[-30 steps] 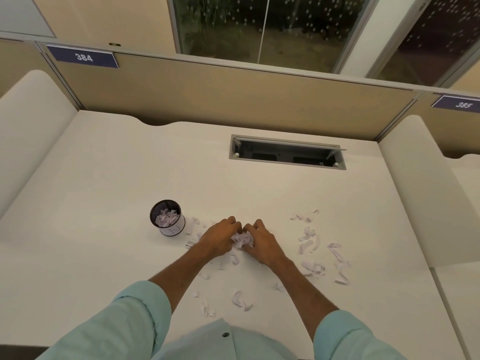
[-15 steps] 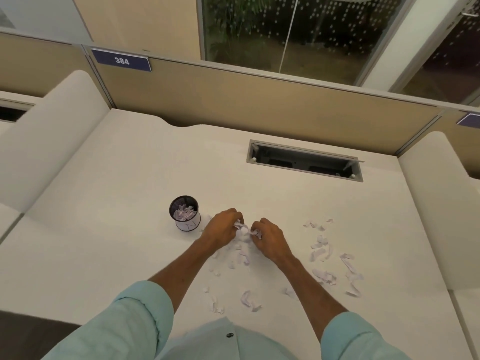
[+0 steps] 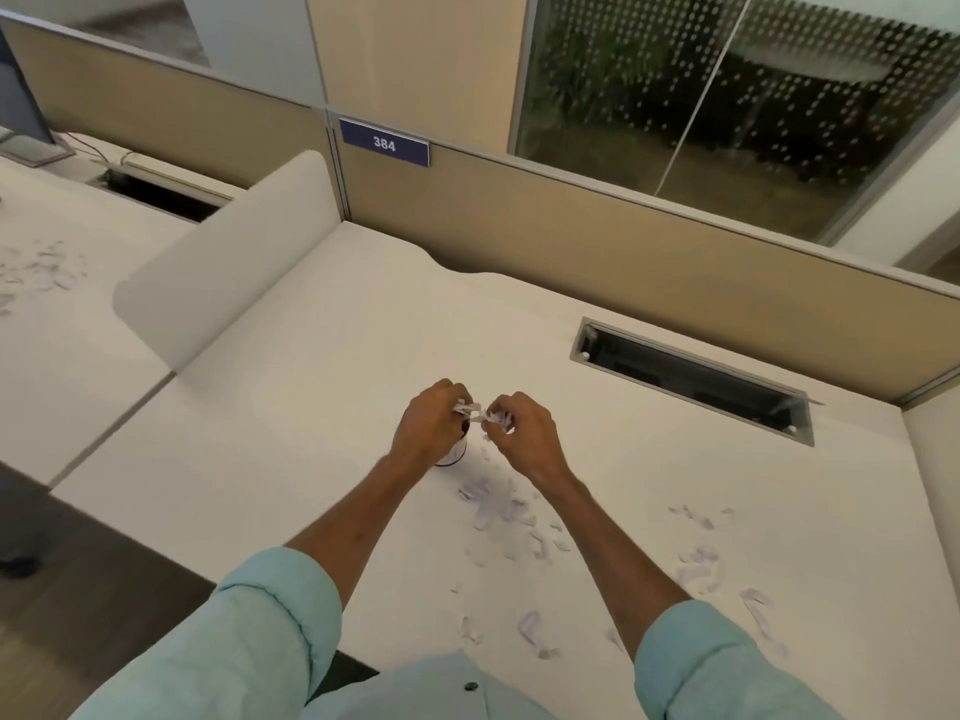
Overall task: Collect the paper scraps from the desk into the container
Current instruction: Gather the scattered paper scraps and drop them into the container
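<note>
We take this to be the drop step: the left hand (image 3: pixel 428 426) and right hand (image 3: pixel 527 433) are raised close together, fingers curled in, each pinching part of one bunch (image 3: pixel 483 413) of paper between them. The container (image 3: pixel 456 456) stands on the desk (image 3: pixel 311 407) right under the left hand, so that we see only a sliver of its dark wall and white label, and cannot tell how full it is. By our reckoning the next move calls for centring the bunch over the hidden mouth, then loosening both grips together so the light pieces fall in and do not flutter past the rim. The task looks well short of done: many scraps (image 3: pixel 493 504) lie just on the near side of the container, and more are scattered well to the right and toward the desk's near edge. The desk is white and matte, with an open slot (image 3: pixel 691 379) at the back. A tan partition (image 3: pixel 571 241) carrying a plate (image 3: pixel 384 143) numbered 384 closes the rear, a white screen (image 3: pixel 228 262) the left side. Beyond it the next desk (image 3: pixel 62 330) also shows paper bits and a monitor (image 3: pixel 21 111); a dotted window (image 3: pixel 727 96) is behind.
</note>
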